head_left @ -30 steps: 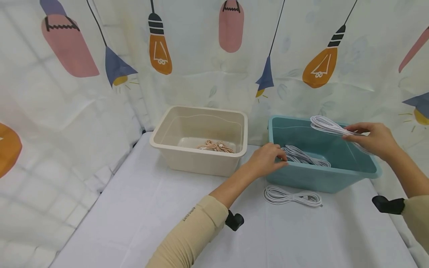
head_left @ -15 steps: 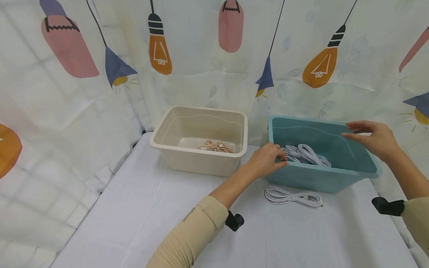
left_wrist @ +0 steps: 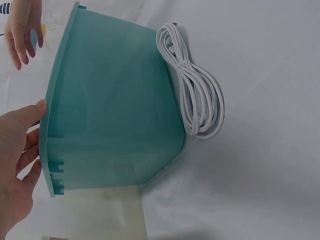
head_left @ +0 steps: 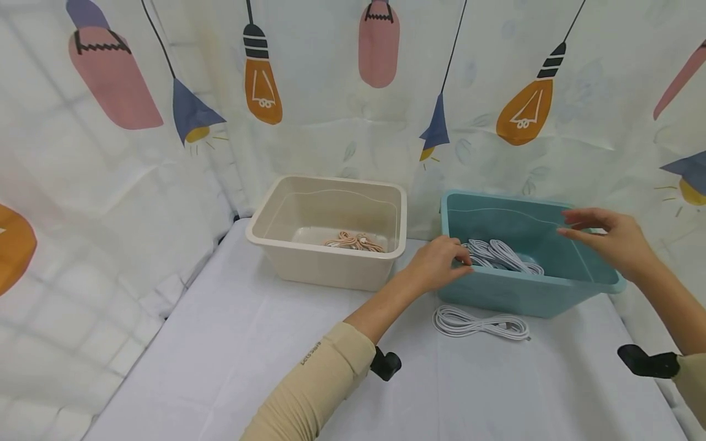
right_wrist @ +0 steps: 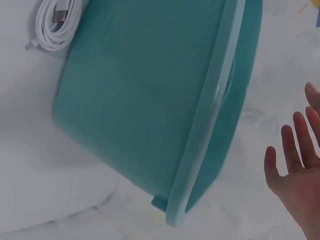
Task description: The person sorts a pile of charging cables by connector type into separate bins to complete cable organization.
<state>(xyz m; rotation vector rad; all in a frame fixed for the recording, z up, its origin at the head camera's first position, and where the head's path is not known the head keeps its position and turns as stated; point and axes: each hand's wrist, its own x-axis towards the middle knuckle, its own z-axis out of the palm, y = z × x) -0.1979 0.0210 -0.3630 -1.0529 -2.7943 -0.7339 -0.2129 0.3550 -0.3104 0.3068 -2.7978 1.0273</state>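
Observation:
My left hand (head_left: 441, 260) grips the near left part of the rim of the teal bin (head_left: 551, 295). In the left wrist view its thumb lies on the rim and the other fingers bend behind it. Over the bin's right side hovers my right hand (head_left: 609, 236), holding nothing, its fingers spread apart in the right wrist view. Inside the teal bin, coiled white cables (head_left: 510, 256) lie towards the left. Another coiled white charging cable (head_left: 480, 323), bound in the middle, rests on the table just in front of the bin.
A cream bin (head_left: 325, 269) stands left of the teal one, holding bundled peach-coloured cables (head_left: 355, 241). Both stand on a white-covered table (head_left: 220, 367), with a patterned curtain (head_left: 331, 147) close behind. Black wrist mounts (head_left: 386, 364) stick out at both sleeves.
The right hand has let go of a coiled white cable, which dropped onto the others in the teal bin. That hand then shifted slightly down and left. The left hand stayed put.

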